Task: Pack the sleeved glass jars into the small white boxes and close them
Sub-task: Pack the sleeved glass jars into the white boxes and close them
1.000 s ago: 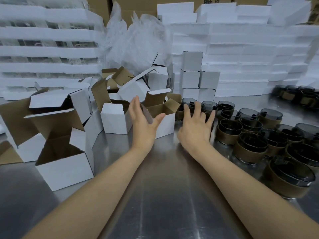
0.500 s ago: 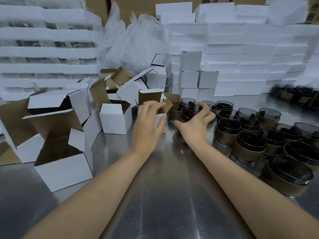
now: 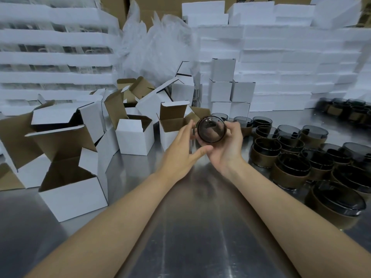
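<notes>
My right hand [image 3: 226, 153] grips a dark glass jar [image 3: 211, 129] lifted off the table and tipped on its side, so one round end faces me. My left hand [image 3: 180, 153] lies against the jar's left side with straight fingers, its thumb reaching under the jar. Just behind my hands stands a small white box [image 3: 165, 140] with its brown-lined lid flap up. Several more jars in brown sleeves [image 3: 291, 167] stand grouped on the right of the metal table [image 3: 200, 227].
Several open white boxes [image 3: 74, 197] lie jumbled on the left. Closed white boxes [image 3: 222, 91] are stacked at the back centre. White foam slabs [image 3: 281, 57] and crumpled clear plastic [image 3: 156, 47] wall off the rear. More jars [image 3: 345, 109] sit far right.
My right hand picked a jar from the group, lifted it and tilted it toward me. My left hand left the box flaps and came over to the jar.
</notes>
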The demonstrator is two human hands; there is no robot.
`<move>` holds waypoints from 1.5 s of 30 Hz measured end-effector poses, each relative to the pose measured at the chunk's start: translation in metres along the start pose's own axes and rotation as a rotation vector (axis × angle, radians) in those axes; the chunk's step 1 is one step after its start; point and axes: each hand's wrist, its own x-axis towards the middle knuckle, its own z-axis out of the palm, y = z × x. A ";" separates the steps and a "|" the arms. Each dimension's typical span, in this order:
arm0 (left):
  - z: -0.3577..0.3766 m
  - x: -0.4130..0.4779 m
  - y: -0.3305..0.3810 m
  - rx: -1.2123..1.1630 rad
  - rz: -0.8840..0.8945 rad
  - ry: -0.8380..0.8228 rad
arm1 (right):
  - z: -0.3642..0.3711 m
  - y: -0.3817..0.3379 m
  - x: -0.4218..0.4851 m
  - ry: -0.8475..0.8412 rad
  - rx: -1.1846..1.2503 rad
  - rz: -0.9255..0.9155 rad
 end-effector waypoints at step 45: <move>0.002 0.002 -0.015 -0.235 -0.066 0.047 | -0.004 -0.003 -0.003 -0.124 -0.193 0.174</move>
